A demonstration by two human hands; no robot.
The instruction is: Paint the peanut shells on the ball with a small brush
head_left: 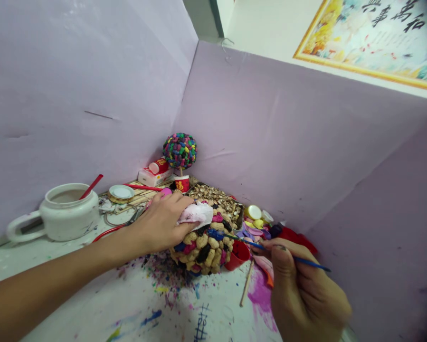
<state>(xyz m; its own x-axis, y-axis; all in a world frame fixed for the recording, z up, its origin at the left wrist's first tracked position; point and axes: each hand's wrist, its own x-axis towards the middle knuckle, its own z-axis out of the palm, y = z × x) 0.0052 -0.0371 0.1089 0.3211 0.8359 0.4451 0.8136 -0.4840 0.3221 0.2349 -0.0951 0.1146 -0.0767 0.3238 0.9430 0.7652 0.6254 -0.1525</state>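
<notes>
A ball covered in peanut shells [202, 249] rests near the middle of the paint-marked table, some shells coloured blue, pink or black and the others bare tan. My left hand [165, 221] is closed on a crumpled white tissue [198, 214] at the ball's upper left side. On the right, my right hand [302, 285] pinches a thin blue paintbrush [252, 243]. The brush tip meets a blue shell at the ball's upper right. Part of the ball is hidden behind the tissue and left hand.
A white mug [71, 213] with a red stick stands at the left. Behind are a finished-looking multicoloured ball [180, 151] on a stick, a tray of shells [216, 197] and a white-lidded jar [121, 192]. A red cup [239, 256] touches the ball's right side.
</notes>
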